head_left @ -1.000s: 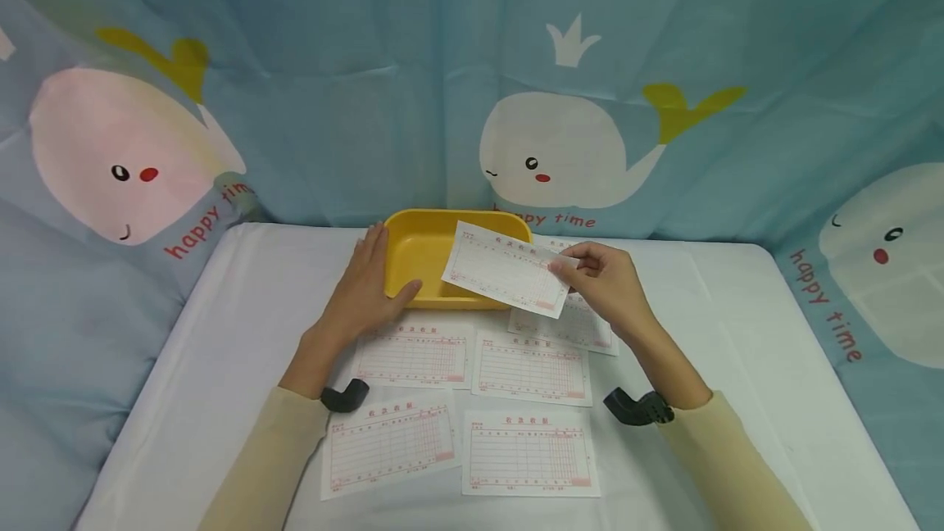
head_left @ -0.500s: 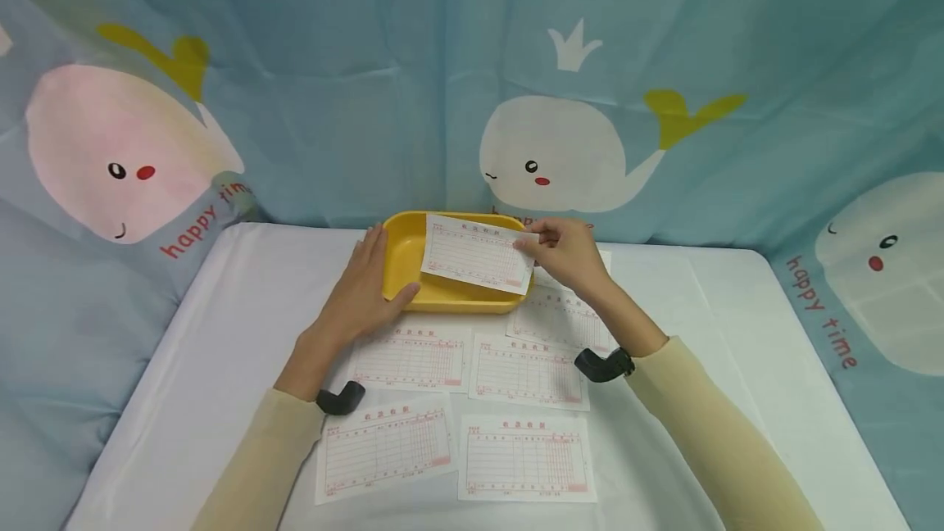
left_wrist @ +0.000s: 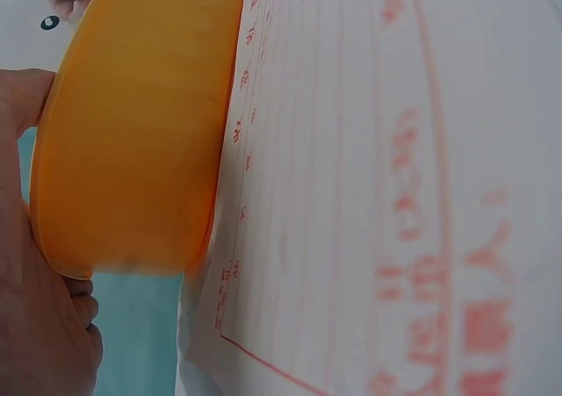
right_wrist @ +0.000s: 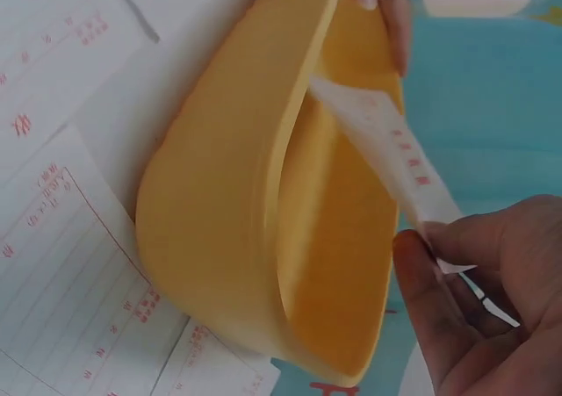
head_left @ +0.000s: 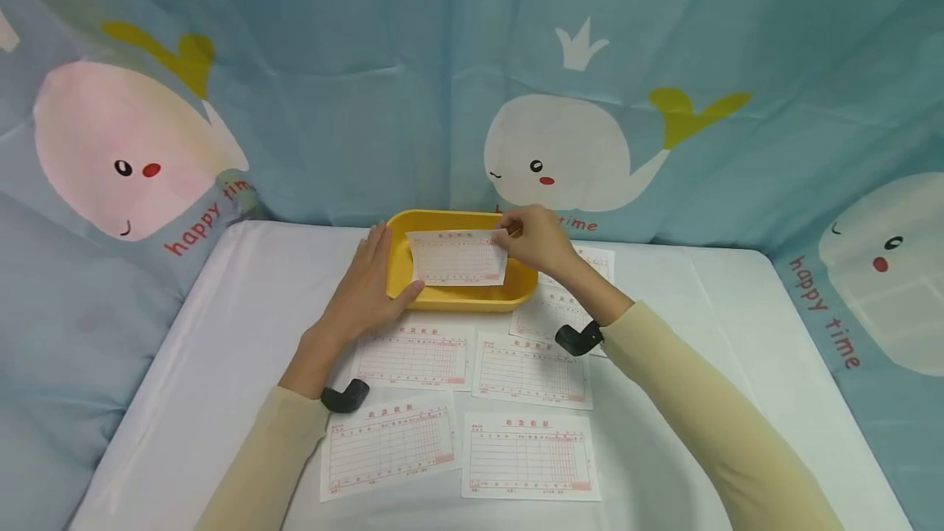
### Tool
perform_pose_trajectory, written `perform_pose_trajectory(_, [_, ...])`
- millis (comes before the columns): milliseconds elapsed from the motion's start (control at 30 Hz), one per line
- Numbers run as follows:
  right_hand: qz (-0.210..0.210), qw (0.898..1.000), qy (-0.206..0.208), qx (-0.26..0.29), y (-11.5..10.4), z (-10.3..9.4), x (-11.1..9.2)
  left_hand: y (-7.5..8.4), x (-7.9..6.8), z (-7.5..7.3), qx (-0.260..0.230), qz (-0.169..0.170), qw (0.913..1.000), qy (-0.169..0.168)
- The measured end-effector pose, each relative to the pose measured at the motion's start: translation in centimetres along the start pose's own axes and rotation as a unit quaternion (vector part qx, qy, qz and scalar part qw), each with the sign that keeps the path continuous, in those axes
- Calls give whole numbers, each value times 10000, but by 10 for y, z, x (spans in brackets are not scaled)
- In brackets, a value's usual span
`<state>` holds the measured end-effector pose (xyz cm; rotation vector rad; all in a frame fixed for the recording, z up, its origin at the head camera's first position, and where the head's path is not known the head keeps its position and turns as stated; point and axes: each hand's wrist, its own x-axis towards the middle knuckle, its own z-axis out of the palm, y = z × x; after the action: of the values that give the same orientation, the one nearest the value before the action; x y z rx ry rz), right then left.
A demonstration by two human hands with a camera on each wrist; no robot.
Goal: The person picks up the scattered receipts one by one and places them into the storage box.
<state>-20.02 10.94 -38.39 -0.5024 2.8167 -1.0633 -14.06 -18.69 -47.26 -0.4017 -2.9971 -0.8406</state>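
Note:
In the head view, my right hand [head_left: 534, 240] pinches a printed receipt slip [head_left: 457, 260] by its upper right corner between thumb and fingers. The slip hangs inside the rim of a yellow plastic basin [head_left: 457, 301], slightly bent, its left edge near my left thumb. My left hand [head_left: 365, 285] holds the basin's left end, thumb over the front rim and fingers along the outer side. From the right wrist view, the slip [right_wrist: 386, 146] slants into the basin [right_wrist: 219, 185], thumb and finger gripping its near end.
Several similar receipt slips [head_left: 527, 457] lie face up on the white table before the basin. Further slips [head_left: 549, 314] sit at the basin's right, partly covered by my right forearm. A blue curtain [head_left: 332, 105] with whale prints hangs behind.
My right hand has carried the slip leftward, from above the basin's right side to down within its rim. My left hand stays on the basin.

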Motion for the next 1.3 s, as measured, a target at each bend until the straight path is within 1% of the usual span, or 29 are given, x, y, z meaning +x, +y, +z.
perform_pose_trajectory(233, [-12,9983,-131,-574,-1,2,13,4,3,-1,-32,38,10000,-41])
perform_pose_trajectory(367, [-51,9970,-231,-738,-3,4,18,4,3,-2,-3,39,10000,-49])
perform_pose_trajectory(533, [4,9963,-326,-800,-7,8,23,3,3,-2,-20,53,10000,-55])
perform_pose_trajectory(700, [55,9959,-338,-838,-8,11,27,3,3,-3,-12,55,10000,-51])
perform_pose_trajectory(933, [39,9973,-199,-702,-8,8,27,3,2,-1,-88,87,9999,-13])
perform_pose_trajectory(1000, [26,9975,-141,-692,-8,5,26,3,2,0,-99,29,9999,-67])
perform_pose_trajectory(1167, [21,9978,-84,-656,-9,-3,20,5,0,0,-25,-289,9992,-289])
perform_pose_trajectory(1300, [7,9986,-21,-534,-9,-12,13,5,-1,-1,-22,-408,9986,-325])
